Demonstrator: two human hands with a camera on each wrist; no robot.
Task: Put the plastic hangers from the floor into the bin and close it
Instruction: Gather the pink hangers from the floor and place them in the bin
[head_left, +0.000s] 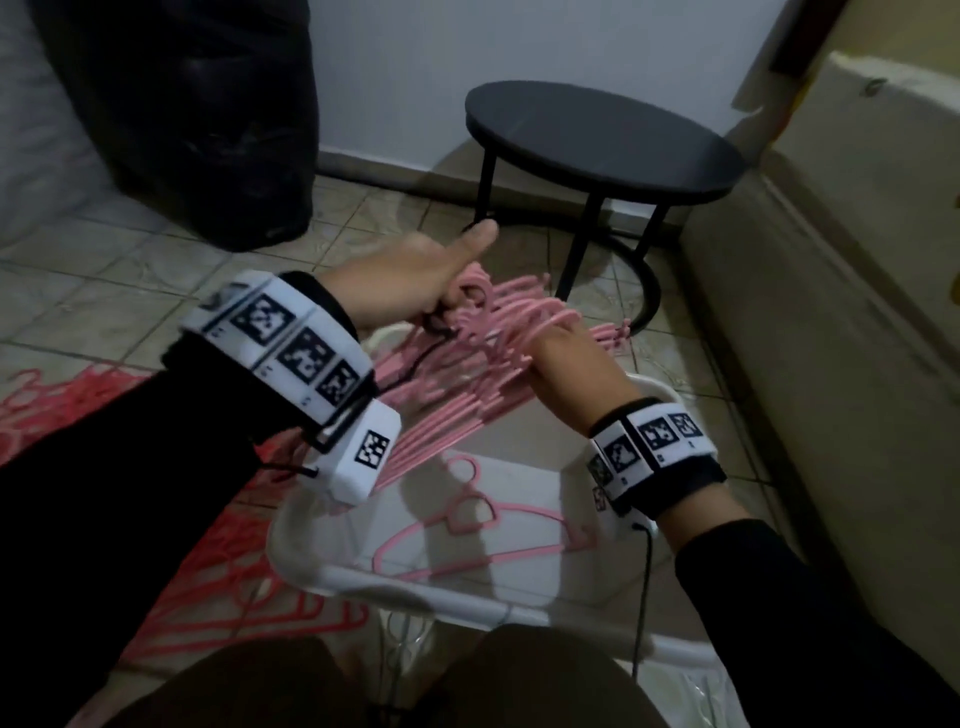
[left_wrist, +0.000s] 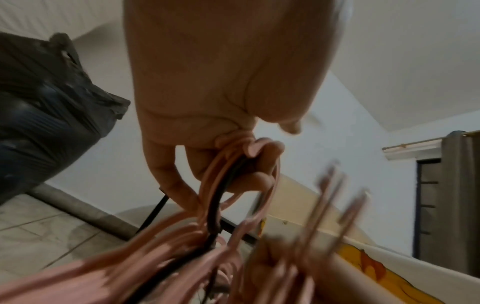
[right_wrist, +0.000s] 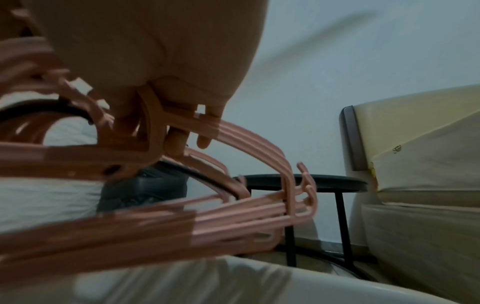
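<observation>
A bundle of pink plastic hangers (head_left: 467, 358) hangs over the far end of the clear bin (head_left: 405, 587). My left hand (head_left: 431, 291) grips the bundle's hooks (left_wrist: 233, 164), thumb stuck out, with a black hanger among them. My right hand (head_left: 566, 369) holds the same bundle by its shoulders, fingers curled round the bars (right_wrist: 182, 127). Inside the bin lie a few pink hangers (head_left: 467, 525). More red-pink hangers (head_left: 208, 582) are spread on the floor at the left.
A round black side table (head_left: 602, 140) stands just beyond the bin. A black plastic bag (head_left: 208, 119) leans against the wall at the back left. A cream bed or mattress edge (head_left: 857, 312) runs along the right. My knees are at the bottom.
</observation>
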